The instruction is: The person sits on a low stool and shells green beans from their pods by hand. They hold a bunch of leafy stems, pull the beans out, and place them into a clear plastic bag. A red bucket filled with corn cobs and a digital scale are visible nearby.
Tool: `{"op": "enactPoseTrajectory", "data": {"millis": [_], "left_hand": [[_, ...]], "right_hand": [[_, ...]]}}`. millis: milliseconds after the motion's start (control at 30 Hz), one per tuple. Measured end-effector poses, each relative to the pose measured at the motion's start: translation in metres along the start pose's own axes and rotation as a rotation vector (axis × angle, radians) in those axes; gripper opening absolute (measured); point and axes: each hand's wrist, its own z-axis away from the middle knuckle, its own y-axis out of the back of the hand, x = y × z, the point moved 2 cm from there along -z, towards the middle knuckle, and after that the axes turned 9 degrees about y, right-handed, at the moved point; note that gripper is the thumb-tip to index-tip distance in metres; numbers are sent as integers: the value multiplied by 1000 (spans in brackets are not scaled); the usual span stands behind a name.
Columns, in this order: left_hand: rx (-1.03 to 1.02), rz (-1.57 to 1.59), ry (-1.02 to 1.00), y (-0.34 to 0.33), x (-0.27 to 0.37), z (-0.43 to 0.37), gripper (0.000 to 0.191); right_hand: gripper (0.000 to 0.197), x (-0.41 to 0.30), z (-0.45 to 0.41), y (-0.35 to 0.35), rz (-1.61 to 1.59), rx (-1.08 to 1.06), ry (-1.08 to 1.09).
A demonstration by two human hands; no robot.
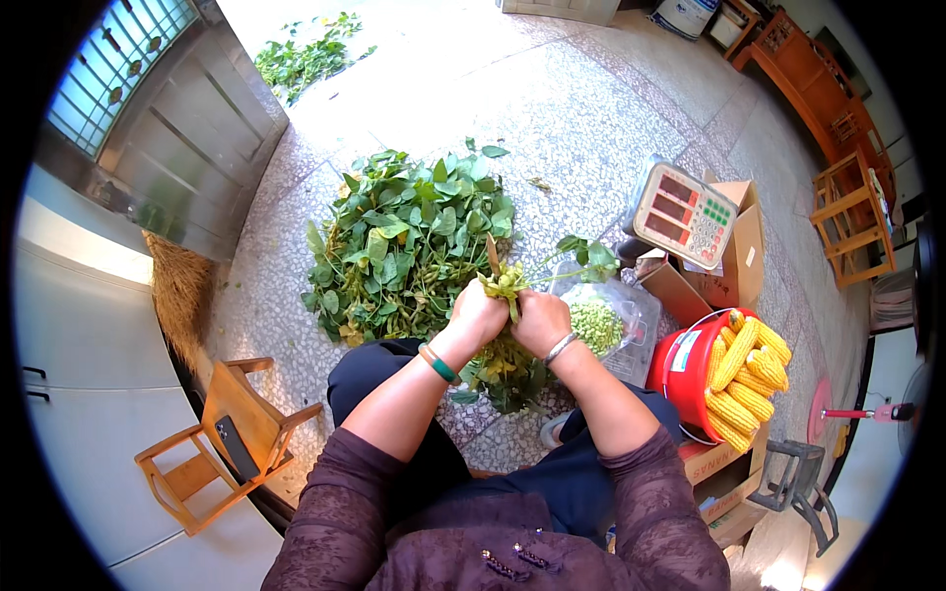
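My left hand [479,313] and my right hand [542,322] are close together before me, both closed on a leafy bean plant with pods [505,284]. One stem with green leaves sticks out to the right above my right hand. A large heap of bean plants [414,244] lies on the floor beyond my left hand. Stripped stalks and yellowed leaves [510,373] are below my hands, between my knees. To the right, a clear plastic bag of shelled green beans [596,325] rests on the platform of a digital scale [684,210].
At the right stand a red bucket [678,369] of corn cobs [750,373], cardboard boxes [743,258] and a dark stool [794,473]. A wooden chair [240,414] holding a phone [236,445] is at left, near a straw broom [177,295]. More plants [307,59] lie by the doorway.
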Motion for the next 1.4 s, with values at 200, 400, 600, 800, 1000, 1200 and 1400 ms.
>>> {"op": "enactPoseTrajectory", "data": {"millis": [200,400,600,800,1000,1200,1400], "left_hand": [[4,11,-65,0,-8,-8,29],[87,238,-13,14,-22,-25,27],[-37,153,36,13,-29,-25,31],[151,-247,144,7,-21,-20,60],[123,13,-87,1,-4,-15,44],[-480,250,-116,-10,19,10,22],[-437,286,-161,-7,20,10,15]], "right_hand": [[17,56,-11,-26,-929,155,-242],[18,58,-2,-2,-1181,230,-223],[19,61,13,-2,-1095,223,-170],[19,48,30,21,-1109,109,-207],[20,43,40,30,-593,265,7],[15,37,40,29,-345,371,114],[17,33,41,39,-307,393,158]]}}
